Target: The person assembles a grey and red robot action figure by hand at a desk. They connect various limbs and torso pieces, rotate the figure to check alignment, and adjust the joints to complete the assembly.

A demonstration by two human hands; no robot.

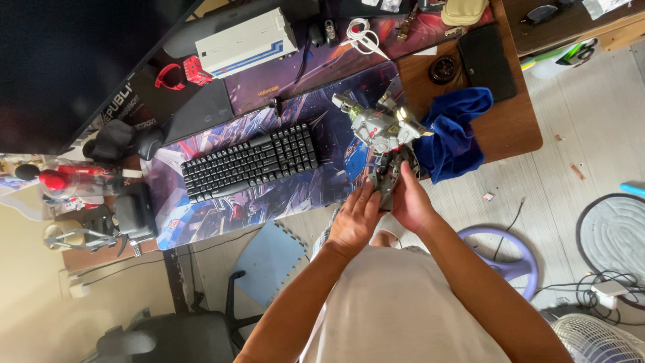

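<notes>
Far left, a dark monitor [74, 60] fills the corner, its slanted edge cutting across the bench [517, 128]. Below it, clutter: a red-tipped tool [57, 179] and some black gear crowd the bench's near edge. Moving in, a white box [247, 42] with blue stripes sits up top, boxy and hard-edged, and beside it a small red clip [171, 75]. The black keyboard [250, 161] lies tilted on a glossy printed mat [222, 131], with bare mat on its near side up to the bench edge. Under that edge, a blue foam tile [272, 259] and a chair [168, 336] on the floor.

Now the middle: the left hand [353, 222] curls its fingers round the dark lower part of a grey robot toy [383, 131], and the right hand [410, 202] clamps the same dark part from the other side, both just off the bench edge. The toy is angular, hard plastic, pale grey blocks on top, standing up over the mat's right end.

Just right, a blue cloth [457, 131], soft and crumpled, spills over the bench edge, touching the toy's side. White scissors [363, 35] lie farther back. A black phone [487, 62] lies flat on bare brown wood near the rounded corner. Beyond, pale floor planks, open, then a lilac ring [504, 259], cables and a white fan [594, 339].
</notes>
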